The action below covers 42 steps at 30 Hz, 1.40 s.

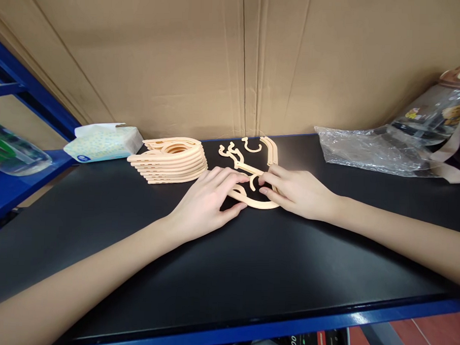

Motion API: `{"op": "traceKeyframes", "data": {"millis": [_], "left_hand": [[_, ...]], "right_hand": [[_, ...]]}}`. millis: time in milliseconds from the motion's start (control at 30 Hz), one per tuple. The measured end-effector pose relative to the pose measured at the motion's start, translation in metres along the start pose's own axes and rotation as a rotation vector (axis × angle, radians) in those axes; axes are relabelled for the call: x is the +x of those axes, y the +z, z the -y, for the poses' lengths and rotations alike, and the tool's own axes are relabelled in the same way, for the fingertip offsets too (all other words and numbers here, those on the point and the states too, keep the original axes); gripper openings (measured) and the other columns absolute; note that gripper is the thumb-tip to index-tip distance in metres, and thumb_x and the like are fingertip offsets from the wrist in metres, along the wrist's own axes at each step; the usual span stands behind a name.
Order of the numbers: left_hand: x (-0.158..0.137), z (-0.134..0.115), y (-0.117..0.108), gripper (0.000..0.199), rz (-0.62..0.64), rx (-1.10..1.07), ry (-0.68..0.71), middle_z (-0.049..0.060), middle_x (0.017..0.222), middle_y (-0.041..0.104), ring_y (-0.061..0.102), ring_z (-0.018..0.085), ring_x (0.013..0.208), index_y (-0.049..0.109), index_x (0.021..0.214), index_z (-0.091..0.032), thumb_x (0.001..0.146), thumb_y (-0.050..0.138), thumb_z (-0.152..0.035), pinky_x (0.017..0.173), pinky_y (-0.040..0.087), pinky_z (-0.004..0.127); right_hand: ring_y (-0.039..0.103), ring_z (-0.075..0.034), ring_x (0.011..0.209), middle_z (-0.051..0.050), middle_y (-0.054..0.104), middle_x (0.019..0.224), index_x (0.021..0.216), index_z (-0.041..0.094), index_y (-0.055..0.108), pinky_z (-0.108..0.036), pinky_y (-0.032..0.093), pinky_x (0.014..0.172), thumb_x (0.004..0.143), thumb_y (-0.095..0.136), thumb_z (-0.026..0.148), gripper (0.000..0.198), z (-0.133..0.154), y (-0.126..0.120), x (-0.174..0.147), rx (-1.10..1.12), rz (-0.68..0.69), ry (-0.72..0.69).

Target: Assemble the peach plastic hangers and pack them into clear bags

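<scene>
One peach hanger near a stack | my left fingers pinching it | my right fingers touching it, grip: can't tell

Tissue pack, pale and patterned, one sheet pulled up, at the bench's back left corner. Blue metal frame off the left edge; clear bottle with green patch on it. Brown cardboard upright along back edge. Back right corner: crinkled clear plastic bag, transparent bottle, brown lid, pale strap. Red floor below front edge.
</scene>
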<state>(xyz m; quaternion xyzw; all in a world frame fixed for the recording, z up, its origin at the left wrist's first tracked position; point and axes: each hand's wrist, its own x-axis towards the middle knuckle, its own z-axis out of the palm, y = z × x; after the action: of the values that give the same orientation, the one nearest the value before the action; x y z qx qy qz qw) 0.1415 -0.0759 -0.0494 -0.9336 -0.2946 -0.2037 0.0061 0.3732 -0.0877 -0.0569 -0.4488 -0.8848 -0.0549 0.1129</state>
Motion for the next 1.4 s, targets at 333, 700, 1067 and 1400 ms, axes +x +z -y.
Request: {"op": "traceKeyframes", "data": {"millis": [333, 700, 1067, 1400], "left_hand": [[0.000, 0.001, 0.000, 0.029, -0.054, 0.045, -0.117, 0.001, 0.100, 0.057, 0.058, 0.017, 0.084, 0.052, 0.106, -0.019, 0.085, 0.063, -0.036, 0.068, 0.045, 0.027], [0.000, -0.005, -0.001, 0.031, 0.045, 0.153, -0.181, -0.001, 0.093, 0.063, 0.063, 0.017, 0.076, 0.047, 0.109, -0.020, 0.087, 0.053, -0.040, 0.053, 0.038, 0.025], [-0.001, -0.004, -0.002, 0.041, 0.093, -0.064, -0.319, 0.001, 0.103, 0.062, 0.062, 0.019, 0.082, 0.050, 0.111, -0.023, 0.081, 0.058, -0.050, 0.064, 0.047, 0.030], [0.000, -0.001, -0.001, 0.027, 0.118, -0.226, -0.324, -0.002, 0.105, 0.060, 0.056, 0.019, 0.090, 0.054, 0.104, -0.025, 0.077, 0.057, -0.022, 0.074, 0.046, 0.032]], "right_hand": [[0.055, -0.015, 0.066, -0.006, 0.057, 0.094, 0.115, 0.019, 0.056, -0.028, 0.037, 0.057, 0.098, 0.024, 0.050, 0.048, -0.001, -0.002, -0.001, 0.038, 0.022, -0.098], [0.057, -0.015, 0.067, -0.006, 0.060, 0.090, 0.113, 0.017, 0.058, -0.026, 0.035, 0.054, 0.098, 0.020, 0.054, 0.055, -0.003, -0.003, -0.002, 0.067, 0.019, -0.176], [0.056, -0.013, 0.062, -0.004, 0.062, 0.080, 0.097, 0.014, 0.062, -0.028, 0.036, 0.055, 0.096, 0.031, 0.053, 0.050, 0.022, -0.005, -0.009, -0.075, -0.100, -0.554], [0.060, -0.016, 0.064, -0.005, 0.069, 0.085, 0.100, 0.015, 0.062, -0.029, 0.036, 0.060, 0.098, 0.030, 0.049, 0.046, 0.010, 0.000, -0.006, -0.023, -0.154, -0.236]]}}
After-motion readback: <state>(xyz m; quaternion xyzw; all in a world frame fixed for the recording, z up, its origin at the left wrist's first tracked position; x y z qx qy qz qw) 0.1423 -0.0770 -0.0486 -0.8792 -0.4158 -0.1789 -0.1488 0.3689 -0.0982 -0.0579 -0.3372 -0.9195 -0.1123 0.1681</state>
